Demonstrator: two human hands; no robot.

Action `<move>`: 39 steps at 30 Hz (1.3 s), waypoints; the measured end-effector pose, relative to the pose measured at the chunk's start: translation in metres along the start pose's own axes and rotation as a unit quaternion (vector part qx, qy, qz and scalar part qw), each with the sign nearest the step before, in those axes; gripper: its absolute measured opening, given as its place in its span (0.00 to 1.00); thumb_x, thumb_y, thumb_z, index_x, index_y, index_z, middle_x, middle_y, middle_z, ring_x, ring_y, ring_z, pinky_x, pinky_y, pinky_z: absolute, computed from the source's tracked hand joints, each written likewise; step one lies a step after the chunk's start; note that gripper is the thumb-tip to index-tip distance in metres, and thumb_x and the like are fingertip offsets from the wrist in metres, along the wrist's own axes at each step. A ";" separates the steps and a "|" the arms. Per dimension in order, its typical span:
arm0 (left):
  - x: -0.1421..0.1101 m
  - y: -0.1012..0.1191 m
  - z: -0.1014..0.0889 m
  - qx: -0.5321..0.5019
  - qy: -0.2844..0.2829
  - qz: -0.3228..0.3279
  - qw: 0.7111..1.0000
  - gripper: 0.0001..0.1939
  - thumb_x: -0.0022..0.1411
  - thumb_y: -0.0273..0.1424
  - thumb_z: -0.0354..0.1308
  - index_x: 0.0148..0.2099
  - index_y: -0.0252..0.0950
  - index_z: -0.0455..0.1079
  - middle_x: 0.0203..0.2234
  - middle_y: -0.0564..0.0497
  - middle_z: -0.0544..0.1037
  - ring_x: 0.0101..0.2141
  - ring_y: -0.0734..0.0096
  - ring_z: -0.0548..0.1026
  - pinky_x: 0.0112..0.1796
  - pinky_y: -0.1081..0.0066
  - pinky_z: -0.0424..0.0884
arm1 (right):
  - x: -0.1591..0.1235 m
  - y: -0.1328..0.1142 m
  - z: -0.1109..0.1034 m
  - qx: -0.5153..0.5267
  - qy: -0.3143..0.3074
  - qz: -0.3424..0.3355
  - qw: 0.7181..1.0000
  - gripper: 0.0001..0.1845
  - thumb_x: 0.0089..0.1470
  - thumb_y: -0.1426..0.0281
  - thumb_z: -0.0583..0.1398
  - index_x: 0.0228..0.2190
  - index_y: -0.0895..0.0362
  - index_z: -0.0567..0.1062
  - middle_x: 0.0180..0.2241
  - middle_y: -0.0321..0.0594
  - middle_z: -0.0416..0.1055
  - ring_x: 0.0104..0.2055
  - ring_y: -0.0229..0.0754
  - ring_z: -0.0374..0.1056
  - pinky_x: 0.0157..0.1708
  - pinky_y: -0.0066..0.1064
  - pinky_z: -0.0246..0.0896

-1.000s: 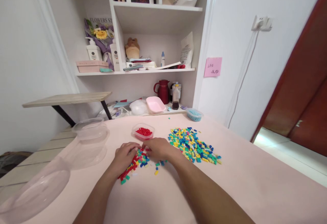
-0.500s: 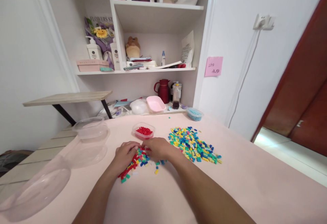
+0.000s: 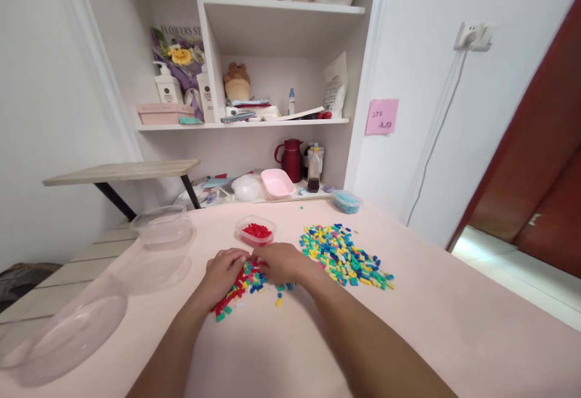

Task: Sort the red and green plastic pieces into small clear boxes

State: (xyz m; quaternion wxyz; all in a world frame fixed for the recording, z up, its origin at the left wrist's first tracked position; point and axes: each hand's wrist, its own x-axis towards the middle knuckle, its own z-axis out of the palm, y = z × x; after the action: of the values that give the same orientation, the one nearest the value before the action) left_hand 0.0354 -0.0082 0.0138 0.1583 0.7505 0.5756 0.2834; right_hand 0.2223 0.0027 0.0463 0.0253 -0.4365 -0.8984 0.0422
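Both my hands rest on a small heap of mixed coloured bricks (image 3: 245, 289) on the pink table (image 3: 436, 331). My left hand (image 3: 223, 274) lies over the heap's left part, fingers curled down onto red bricks. My right hand (image 3: 282, 263) covers the heap's right part, fingertips pressed together among the bricks. What the fingers pinch is too small to make out. Just beyond the hands stands a small clear tub with red bricks (image 3: 255, 232). A larger spread of yellow, blue and green bricks (image 3: 345, 257) lies to the right.
Empty clear containers (image 3: 161, 224) and a clear lid (image 3: 68, 334) sit at the left. A small tub of blue bricks (image 3: 347, 202) stands at the back right. Behind are a pink dish (image 3: 278, 183), a red jug (image 3: 291, 161) and white shelves (image 3: 254, 123).
The hands have stayed on the small heap with only slight finger shifts. The view has tilted a little.
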 end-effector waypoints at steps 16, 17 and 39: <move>0.001 0.002 -0.001 0.004 -0.007 0.000 1.000 0.20 0.63 0.42 0.45 0.44 0.46 0.77 0.49 0.54 0.78 0.52 0.61 0.70 0.55 0.62 0.60 | -0.001 -0.004 -0.003 0.001 -0.006 0.003 1.000 0.11 0.57 0.67 0.53 0.42 0.52 0.71 0.42 0.42 0.77 0.44 0.47 0.73 0.33 0.31 0.60; 0.000 0.002 -0.001 0.004 -0.006 -0.001 1.000 0.20 0.63 0.41 0.45 0.44 0.46 0.77 0.49 0.54 0.78 0.52 0.61 0.70 0.55 0.62 0.60 | -0.001 -0.004 -0.003 0.002 -0.006 0.003 1.000 0.12 0.58 0.66 0.54 0.42 0.52 0.71 0.43 0.42 0.76 0.44 0.48 0.73 0.33 0.31 0.60; -0.001 0.004 -0.002 0.001 -0.002 0.004 1.000 0.21 0.63 0.44 0.44 0.44 0.45 0.77 0.49 0.53 0.78 0.52 0.61 0.70 0.55 0.62 0.61 | 0.000 -0.007 -0.001 0.009 0.001 -0.008 1.000 0.11 0.59 0.67 0.53 0.42 0.53 0.72 0.43 0.42 0.77 0.43 0.48 0.73 0.32 0.31 0.60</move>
State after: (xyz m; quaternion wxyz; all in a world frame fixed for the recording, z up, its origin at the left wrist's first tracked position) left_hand 0.0369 -0.0108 0.0174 0.1574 0.7536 0.5725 0.2820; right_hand 0.2174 -0.0015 0.0481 0.0307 -0.4295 -0.9012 0.0492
